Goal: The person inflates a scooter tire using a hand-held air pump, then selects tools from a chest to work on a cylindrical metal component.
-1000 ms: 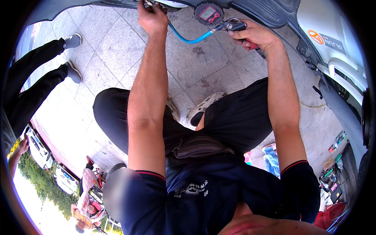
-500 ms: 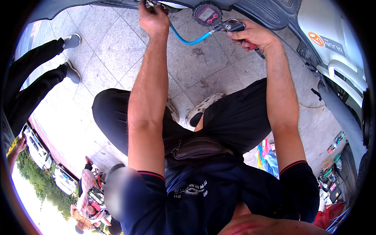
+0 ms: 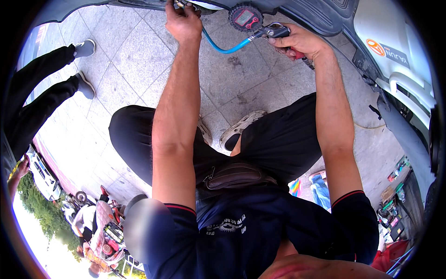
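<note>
My right hand (image 3: 303,41) is closed round the black and red grip of a tyre inflator gun (image 3: 277,30). The gun's round digital gauge (image 3: 245,17) faces up, in a black ribbed surround. A short blue hose (image 3: 226,50) curves from the gun across to my left hand (image 3: 184,23). That hand is raised at the vehicle's lower edge, its fingers pinched round the metal fitting (image 3: 180,4) at the hose's end. My fingers and the picture's rim partly hide the fitting, and what it meets cannot be made out.
Above and to the right runs a vehicle's grey and white bodywork (image 3: 395,28). A bystander's legs (image 3: 46,88) stand on the paving (image 3: 123,60) at the left. Motorcycles and people are at lower left. Tools and boxes (image 3: 392,216) lie at lower right.
Both my hands and the inflator gun stay nearly where they were. In the background at lower left, a motorcycle with a rider has come into sight; someone behind me at the right has shifted.
</note>
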`<state>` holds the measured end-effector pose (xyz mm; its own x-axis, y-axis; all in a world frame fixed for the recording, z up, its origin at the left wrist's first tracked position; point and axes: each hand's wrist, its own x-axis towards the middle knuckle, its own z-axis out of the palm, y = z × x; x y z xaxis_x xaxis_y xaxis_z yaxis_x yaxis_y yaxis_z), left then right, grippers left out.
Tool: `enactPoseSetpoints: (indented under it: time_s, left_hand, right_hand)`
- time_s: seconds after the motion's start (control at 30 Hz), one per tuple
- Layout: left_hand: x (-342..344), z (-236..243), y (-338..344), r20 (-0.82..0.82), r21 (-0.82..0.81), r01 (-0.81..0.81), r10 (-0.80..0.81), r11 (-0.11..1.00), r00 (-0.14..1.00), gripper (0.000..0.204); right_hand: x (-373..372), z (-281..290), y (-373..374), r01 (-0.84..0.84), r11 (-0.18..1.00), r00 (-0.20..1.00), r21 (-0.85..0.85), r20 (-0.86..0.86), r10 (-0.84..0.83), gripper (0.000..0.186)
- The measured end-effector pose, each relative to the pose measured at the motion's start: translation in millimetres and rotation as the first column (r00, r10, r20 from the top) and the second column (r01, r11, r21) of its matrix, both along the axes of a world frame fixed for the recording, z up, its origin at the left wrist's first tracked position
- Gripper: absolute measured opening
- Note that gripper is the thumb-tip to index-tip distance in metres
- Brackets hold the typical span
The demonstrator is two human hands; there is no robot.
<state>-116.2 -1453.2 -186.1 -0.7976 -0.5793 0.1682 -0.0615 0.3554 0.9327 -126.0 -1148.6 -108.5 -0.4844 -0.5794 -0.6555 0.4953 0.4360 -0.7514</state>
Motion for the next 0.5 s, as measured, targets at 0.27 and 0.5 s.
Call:
enactPoseSetpoints:
  time_s: [0.27,0.5]
  left_hand:
    - [-0.7,0.0,-0.1,0.0,0.011,0.001,-0.001,1.0,1.0,0.051]
    - [-2.0,1.3,0.6,-0.001,0.032,0.008,-0.008,0.999,1.0,0.05]
  right_hand:
    - [0.9,3.0,-3.1,0.015,1.0,0.999,0.0,-0.037,-0.015,0.025]
    - [-0.5,5.6,-5.0,0.001,1.0,1.0,-0.019,-0.022,-0.002,0.025]
